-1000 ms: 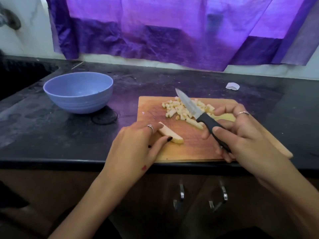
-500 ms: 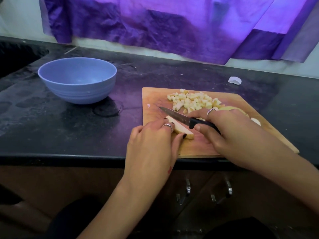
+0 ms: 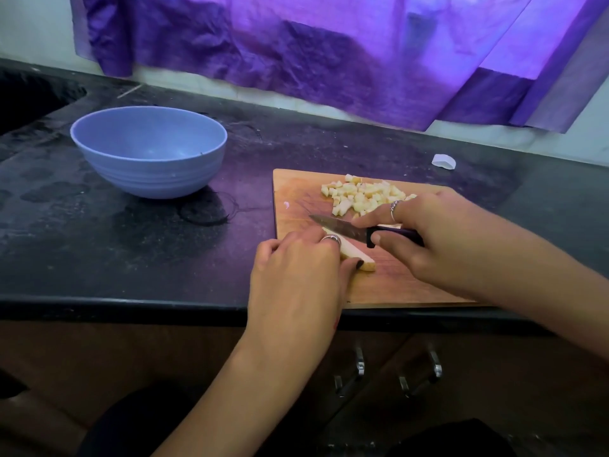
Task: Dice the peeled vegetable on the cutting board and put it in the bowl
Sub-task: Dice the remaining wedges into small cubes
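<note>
A black counter (image 3: pixel 131 258) ran across the view, with a purple curtain (image 3: pixel 329 61) hanging along the wall behind it; on the counter, toward the right, lay a wooden cutting board (image 3: pixel 379 288), its near edge close to the counter's front edge; to the left of the board, well apart from it, stood a blue bowl (image 3: pixel 150 153), upright, with nothing visible inside; the left hand (image 3: pixel 296 268) rested on the near left part of the board, its fingers curled over a pale vegetable wedge (image 3: pixel 357 257) and holding it down, thumb tip at the wedge's near end; the right hand (image 3: pixel 438 235) gripped the dark handle of a knife (image 3: pixel 342 225), its forefinger stretched along the blade's back, the blade pointing left and lying across the wedge just beyond the left fingers; at the far side of the board sat a heap of diced pieces (image 3: pixel 362 194), partly hidden by the right hand; a small white scrap (image 3: pixel 444 160) lay on the counter beyond the board's far right corner; cupboard handles (image 3: pixel 359 367) showed below the counter.
</note>
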